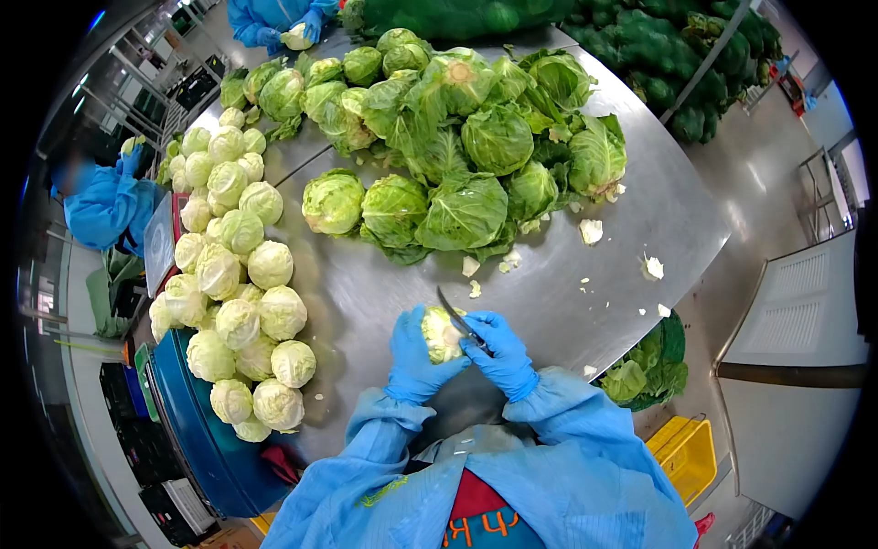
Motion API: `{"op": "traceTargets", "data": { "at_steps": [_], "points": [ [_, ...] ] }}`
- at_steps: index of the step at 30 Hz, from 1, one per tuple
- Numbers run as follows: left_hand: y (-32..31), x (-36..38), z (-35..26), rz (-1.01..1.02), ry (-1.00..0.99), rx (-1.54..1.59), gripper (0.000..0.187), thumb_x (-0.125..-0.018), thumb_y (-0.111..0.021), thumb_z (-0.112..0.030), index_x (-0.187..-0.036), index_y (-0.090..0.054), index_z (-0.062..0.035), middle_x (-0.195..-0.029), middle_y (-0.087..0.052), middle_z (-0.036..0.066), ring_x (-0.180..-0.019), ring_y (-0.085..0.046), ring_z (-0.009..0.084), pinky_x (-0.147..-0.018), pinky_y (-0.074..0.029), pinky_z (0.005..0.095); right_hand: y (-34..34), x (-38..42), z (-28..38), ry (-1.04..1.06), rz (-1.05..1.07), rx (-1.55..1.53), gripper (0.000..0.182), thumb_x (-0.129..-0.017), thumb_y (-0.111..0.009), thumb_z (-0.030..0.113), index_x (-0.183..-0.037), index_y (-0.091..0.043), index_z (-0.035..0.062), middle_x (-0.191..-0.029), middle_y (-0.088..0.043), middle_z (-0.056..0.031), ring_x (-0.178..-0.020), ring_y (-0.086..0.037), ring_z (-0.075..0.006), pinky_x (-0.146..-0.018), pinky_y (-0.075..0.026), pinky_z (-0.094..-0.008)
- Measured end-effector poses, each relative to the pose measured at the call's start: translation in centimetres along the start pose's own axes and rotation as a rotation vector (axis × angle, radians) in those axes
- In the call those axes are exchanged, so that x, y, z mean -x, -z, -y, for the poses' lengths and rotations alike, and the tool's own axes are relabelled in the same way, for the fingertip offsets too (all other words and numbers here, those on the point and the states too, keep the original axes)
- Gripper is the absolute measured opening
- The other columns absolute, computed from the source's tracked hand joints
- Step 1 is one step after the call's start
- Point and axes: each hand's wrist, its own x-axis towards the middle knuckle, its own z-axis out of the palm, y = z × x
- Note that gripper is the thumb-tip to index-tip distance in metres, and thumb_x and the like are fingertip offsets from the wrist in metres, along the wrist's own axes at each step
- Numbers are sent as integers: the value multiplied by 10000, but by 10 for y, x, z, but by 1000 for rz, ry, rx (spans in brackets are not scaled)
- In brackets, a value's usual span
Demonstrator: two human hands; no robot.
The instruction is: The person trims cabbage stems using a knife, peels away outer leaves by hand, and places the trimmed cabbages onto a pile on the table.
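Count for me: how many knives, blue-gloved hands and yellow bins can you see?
Knives: 1, the knife against the cabbage that the left hand holds, gripped by the right hand.
Blue-gloved hands: 5 showing, those two plus the co-workers' hands at the far end and one at the left.
Yellow bins: 1, the yellow bin.
Total: 7.

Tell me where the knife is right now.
In the head view the knife sits low at centre, held in the right hand, its blade against the cabbage in the left hand, above the near edge of the steel table.
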Motion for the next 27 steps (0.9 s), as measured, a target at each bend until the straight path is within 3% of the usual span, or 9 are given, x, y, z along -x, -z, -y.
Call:
{"op": "traceTargets", "data": {
  "at_steps": [2,5,8,11,14,18,21,25,27],
  "points": [
    [5,-4,-3,43,5,-50,1112,-546,-876,-463,-1400,-320,-19,-1347,-382,276,-1281,-350,433,-1059,-299,517,0,-6,-7,63,9,-8,334,-877,-687,232,-1174,-628,91,-1028,-588,-90,-842,-605,-202,-743,-494,-302],
    [6,-8,-2,-19,-112,-117,1060,-536,-906,-386,-1350,-363,23,-1274,-434,208,-1142,-493,345,-981,-421,447,3,-9,-1,26,31,106,244,-878,-681,238,-1065,-636,88,-968,-588,-83,-786,-613,-217,-691,-499,-323],
    [4,-9,-8,-24,-57,-25,1050,-536,-906,-367,-1348,-367,22,-1276,-432,206,-1151,-490,343,-992,-420,434,2,-1,-8,-50,-55,301,194,-879,-674,250,-985,-628,95,-901,-603,-89,-729,-625,-240,-654,-504,-343],
    [4,-9,-6,-5,-24,9,1078,-537,-875,-467,-1358,-365,10,-1297,-415,265,-1202,-439,423,-1018,-373,476,8,5,-21,-159,-186,317,181,-886,-663,263,-963,-622,105,-840,-620,-98,-702,-638,-261,-645,-510,-360],
    [11,-10,-2,28,6,110,1092,-549,-899,-410,-1372,-326,23,-1283,-429,231,-1186,-469,362,-1017,-396,449,29,16,-70,-215,-290,365,194,-898,-645,285,-978,-624,110,-837,-641,-103,-711,-646,-290,-655,-514,-379],
    [13,-9,15,77,161,541,1133,-566,-921,-315,-1411,-246,22,-1294,-434,189,-1191,-475,289,-1023,-416,406,45,13,-63,-342,-299,390,270,-914,-612,359,-974,-639,97,-846,-657,-121,-760,-645,-330,-682,-511,-402],
    [22,-12,12,121,232,627,1152,-572,-925,-278,-1428,-214,20,-1308,-430,177,-1209,-464,270,-1031,-416,390,44,4,-20,-265,28,322,345,-912,-592,432,-937,-656,94,-842,-657,-136,-768,-637,-344,-681,-507,-408],
    [27,-11,26,167,212,649,1139,-584,-919,-273,-1432,-218,23,-1328,-422,181,-1225,-462,273,-1043,-403,391,20,-8,-8,-146,311,387,434,-905,-548,521,-835,-664,109,-788,-649,-127,-734,-627,-353,-646,-495,-433],
    [28,-9,36,188,177,639,1134,-590,-917,-270,-1434,-219,23,-1337,-418,182,-1232,-460,272,-1048,-397,393,10,-13,-16,-50,303,372,472,-907,-531,539,-774,-645,101,-737,-631,-129,-685,-611,-357,-615,-484,-439]
  ]
}}
